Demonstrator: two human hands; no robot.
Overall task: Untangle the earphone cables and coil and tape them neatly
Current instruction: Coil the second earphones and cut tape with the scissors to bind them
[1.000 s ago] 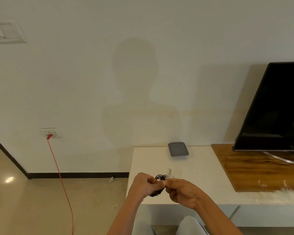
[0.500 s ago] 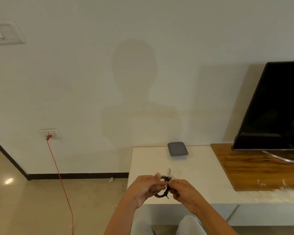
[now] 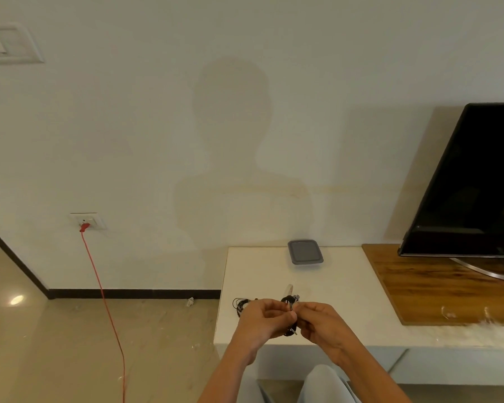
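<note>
A small coil of black earphone cable (image 3: 289,301) sits between my two hands, just above the front edge of the white counter (image 3: 332,286). My left hand (image 3: 264,318) pinches it from the left and my right hand (image 3: 320,322) pinches it from the right. A plug end pokes out below the hands. A second loose tangle of black cable (image 3: 239,304) lies on the counter just left of my left hand. A pale strip, perhaps tape (image 3: 289,287), shows behind the coil.
A grey lidded container (image 3: 304,252) rests at the back of the counter. A wooden board (image 3: 437,283) carries a television (image 3: 472,181) at the right. A red cord (image 3: 102,292) runs from a wall socket down across the floor at left.
Both hands stay together on the coil and have turned it slightly. The loose tangle left of my left hand has come into sight.
</note>
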